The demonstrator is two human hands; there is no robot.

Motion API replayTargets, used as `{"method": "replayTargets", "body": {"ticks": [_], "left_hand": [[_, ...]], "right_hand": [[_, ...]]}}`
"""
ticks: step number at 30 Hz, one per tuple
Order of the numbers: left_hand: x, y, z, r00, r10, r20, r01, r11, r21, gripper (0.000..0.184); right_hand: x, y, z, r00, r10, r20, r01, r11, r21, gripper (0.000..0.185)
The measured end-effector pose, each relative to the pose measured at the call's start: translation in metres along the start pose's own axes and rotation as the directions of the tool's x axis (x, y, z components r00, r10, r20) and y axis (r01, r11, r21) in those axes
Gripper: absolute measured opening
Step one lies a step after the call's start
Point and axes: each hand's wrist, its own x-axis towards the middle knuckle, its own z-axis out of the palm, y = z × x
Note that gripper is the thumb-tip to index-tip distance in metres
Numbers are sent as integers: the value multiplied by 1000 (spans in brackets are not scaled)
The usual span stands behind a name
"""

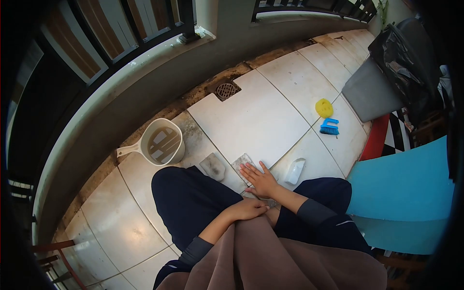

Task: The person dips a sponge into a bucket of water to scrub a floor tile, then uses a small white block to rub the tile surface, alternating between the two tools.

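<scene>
My right hand lies with fingers spread and palm down over the near edge of a grey-stained, whitish flat square piece on the tiles. My left hand rests at my lap with its fingers curled together; nothing shows in it. To the left of the square piece is another grey, worn flat piece. A white angular object lies to the right, beside my knee; its kind is unclear. Further left stands a white dipper with murky water in it, its handle pointing left.
A blue brush and a yellow round sponge lie on the tiles further right. A drain grate sits by the low wall. A grey bin with a black bag and a light-blue surface flank the right side.
</scene>
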Motion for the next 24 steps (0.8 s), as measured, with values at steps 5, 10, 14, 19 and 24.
{"method": "replayTargets", "body": {"ticks": [5,10,14,19,24], "left_hand": [[-4,-8,4,996,66,-56,-71,994,-88,37],[-16,-8,3,997,41,-64,-50,989,-140,37],[-18,-6,3,995,61,-76,-69,991,-117,37],[-8,-10,5,996,45,-79,-51,996,-72,36],[-6,-6,0,1000,-10,-16,9,997,-80,37]], "right_hand": [[41,1,-3,997,72,-41,-71,997,37,68],[20,6,-3,999,-39,-26,40,999,22,66],[-27,1,-3,986,-109,129,99,992,83,66],[-32,-2,-2,982,-69,174,50,992,113,64],[5,-4,3,998,32,62,-32,999,3,61]]}}
